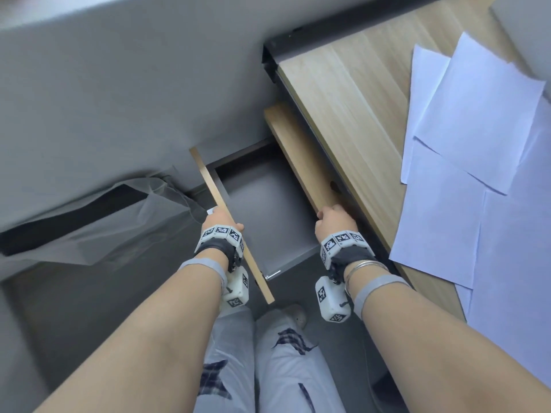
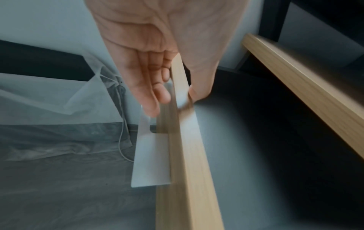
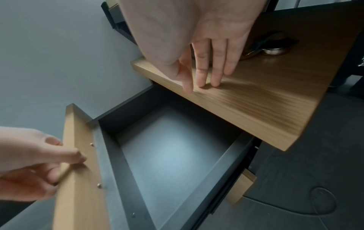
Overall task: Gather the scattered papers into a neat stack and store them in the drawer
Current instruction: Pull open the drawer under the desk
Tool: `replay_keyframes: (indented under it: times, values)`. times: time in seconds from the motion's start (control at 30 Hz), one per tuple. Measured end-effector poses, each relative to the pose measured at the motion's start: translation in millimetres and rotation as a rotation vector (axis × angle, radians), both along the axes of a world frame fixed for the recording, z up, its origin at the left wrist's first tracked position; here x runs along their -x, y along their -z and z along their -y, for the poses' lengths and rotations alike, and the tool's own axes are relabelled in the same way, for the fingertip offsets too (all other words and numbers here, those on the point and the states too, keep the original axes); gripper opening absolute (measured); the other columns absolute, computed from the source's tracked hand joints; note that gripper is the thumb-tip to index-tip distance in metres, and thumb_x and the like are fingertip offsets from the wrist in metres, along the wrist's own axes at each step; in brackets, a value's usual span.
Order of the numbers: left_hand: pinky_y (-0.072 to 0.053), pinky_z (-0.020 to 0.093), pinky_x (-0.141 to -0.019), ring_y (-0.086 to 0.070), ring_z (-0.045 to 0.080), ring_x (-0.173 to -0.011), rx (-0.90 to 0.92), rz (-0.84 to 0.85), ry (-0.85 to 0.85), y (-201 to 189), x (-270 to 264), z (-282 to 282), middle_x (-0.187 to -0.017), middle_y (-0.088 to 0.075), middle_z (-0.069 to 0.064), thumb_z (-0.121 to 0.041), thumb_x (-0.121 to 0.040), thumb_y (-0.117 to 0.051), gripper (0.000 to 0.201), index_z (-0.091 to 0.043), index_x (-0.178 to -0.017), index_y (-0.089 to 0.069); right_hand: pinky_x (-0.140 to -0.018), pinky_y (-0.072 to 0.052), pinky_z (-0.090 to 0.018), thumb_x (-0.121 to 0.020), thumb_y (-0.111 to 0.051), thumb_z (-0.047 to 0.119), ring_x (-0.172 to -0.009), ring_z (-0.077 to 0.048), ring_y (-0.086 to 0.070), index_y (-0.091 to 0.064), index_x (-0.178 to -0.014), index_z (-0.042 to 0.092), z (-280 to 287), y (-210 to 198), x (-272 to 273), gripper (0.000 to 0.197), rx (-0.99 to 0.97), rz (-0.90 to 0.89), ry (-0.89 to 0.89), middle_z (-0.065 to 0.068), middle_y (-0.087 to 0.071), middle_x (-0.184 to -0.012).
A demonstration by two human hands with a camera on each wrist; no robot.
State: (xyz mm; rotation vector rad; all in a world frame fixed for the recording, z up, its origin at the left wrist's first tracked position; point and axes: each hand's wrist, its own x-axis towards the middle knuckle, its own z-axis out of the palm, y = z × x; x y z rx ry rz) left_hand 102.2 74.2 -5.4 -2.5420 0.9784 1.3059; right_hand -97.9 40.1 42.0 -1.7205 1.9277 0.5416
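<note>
Several white paper sheets (image 1: 477, 120) lie overlapping and askew on the wooden desk top (image 1: 351, 93) at the right. Below the desk edge a drawer (image 1: 262, 204) stands pulled out, its grey inside bare. My left hand (image 1: 222, 222) pinches the top edge of its wooden front panel (image 1: 217, 198), fingers outside and thumb inside (image 2: 177, 98). My right hand (image 1: 335, 217) rests on the wooden front of the upper drawer (image 3: 265, 101), with straight fingers (image 3: 202, 80) touching its face. In the right wrist view the open drawer's floor (image 3: 173, 155) holds nothing.
A white handle plate (image 2: 151, 155) sits on the outer face of the drawer front. The upper drawer front has a lock (image 3: 273, 48). A translucent plastic sheet (image 1: 98, 222) covers something dark on the floor at left. My legs and a shoe (image 1: 295, 314) are below the drawer.
</note>
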Motion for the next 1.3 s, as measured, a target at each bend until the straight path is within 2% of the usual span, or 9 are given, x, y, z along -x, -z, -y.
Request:
replay_keyframes:
  times: [0.07, 0.4, 0.6, 0.93, 1.07, 1.2, 1.3]
  values:
    - [-0.041, 0.035, -0.069, -0.061, 0.034, -0.104, 0.012, -0.006, -0.039, 0.7, -8.2, -7.8, -0.116, -0.059, 0.016, -0.022, -0.084, -0.063, 0.045, -0.004, -0.120, -0.043, -0.086, -0.050, -0.033, -0.092, -0.040, 0.011, -0.106, -0.032, -0.058, -0.058, -0.119, 0.010, 0.2, 0.7, -3.2, 0.032, -0.002, -0.022, 0.009, -0.010, -0.048, -0.128]
    - [-0.041, 0.036, -0.069, -0.061, 0.036, -0.102, 0.007, 0.030, -0.114, 6.0, -45.1, -44.0, -0.112, -0.061, 0.018, -0.018, -0.084, -0.062, 0.043, -0.005, -0.119, -0.040, -0.086, -0.049, -0.034, -0.093, -0.044, 0.011, -0.106, -0.031, -0.060, -0.062, -0.115, 0.006, 0.5, 0.6, -19.2, 0.030, -0.029, -0.164, 0.009, -0.013, -0.045, -0.131]
    - [-0.041, 0.036, -0.069, -0.061, 0.035, -0.101, -0.015, 0.042, -0.134, 8.3, -62.6, -59.7, -0.112, -0.061, 0.018, -0.016, -0.085, -0.061, 0.043, -0.005, -0.121, -0.038, -0.079, -0.049, -0.032, -0.092, -0.046, 0.011, -0.103, -0.032, -0.060, -0.064, -0.113, 0.004, -1.4, 3.0, -22.9, 0.029, -0.036, -0.175, 0.046, -0.012, -0.043, -0.129]
    - [-0.040, 0.038, -0.072, -0.059, 0.039, -0.107, -0.083, 0.071, -0.122, 14.2, -85.7, -73.5, -0.118, -0.059, 0.022, -0.014, -0.084, -0.061, 0.048, -0.003, -0.124, -0.037, -0.083, -0.051, -0.035, -0.091, -0.048, 0.011, -0.104, -0.031, -0.059, -0.064, -0.112, 0.005, -5.7, 6.5, -24.8, 0.027, -0.047, -0.157, 0.081, -0.011, -0.040, -0.131]
    - [-0.046, 0.043, -0.082, -0.057, 0.041, -0.110, -0.094, 0.073, -0.126, 13.4, -84.3, -71.7, -0.121, -0.057, 0.024, -0.013, -0.084, -0.061, 0.049, -0.002, -0.125, -0.036, -0.085, -0.052, -0.036, -0.091, -0.048, 0.011, -0.105, -0.031, -0.059, -0.063, -0.114, 0.006, -8.1, 3.9, -25.2, 0.027, -0.054, -0.132, 0.093, -0.011, -0.039, -0.133]
    - [-0.047, 0.043, -0.085, -0.058, 0.040, -0.110, -0.083, 0.121, -0.069, 5.3, -80.1, -65.9, -0.120, -0.057, 0.023, -0.008, -0.088, -0.055, 0.040, -0.001, -0.125, -0.040, -0.087, -0.051, -0.036, -0.092, -0.044, 0.012, -0.106, -0.032, -0.058, -0.060, -0.116, 0.008, -12.1, -6.0, -27.0, 0.030, -0.055, -0.082, 0.058, -0.011, -0.044, -0.129]
    - [-0.050, 0.041, -0.084, -0.061, 0.039, -0.105, -0.056, 0.126, 0.024, -12.1, -72.4, -48.5, -0.116, -0.061, 0.023, -0.007, -0.088, -0.053, 0.026, 0.001, -0.113, -0.050, -0.083, -0.051, -0.032, -0.091, -0.041, 0.010, -0.102, -0.030, -0.061, -0.062, -0.113, 0.011, -8.2, -21.6, -31.4, 0.030, -0.043, -0.006, 0.037, -0.011, -0.057, -0.120]
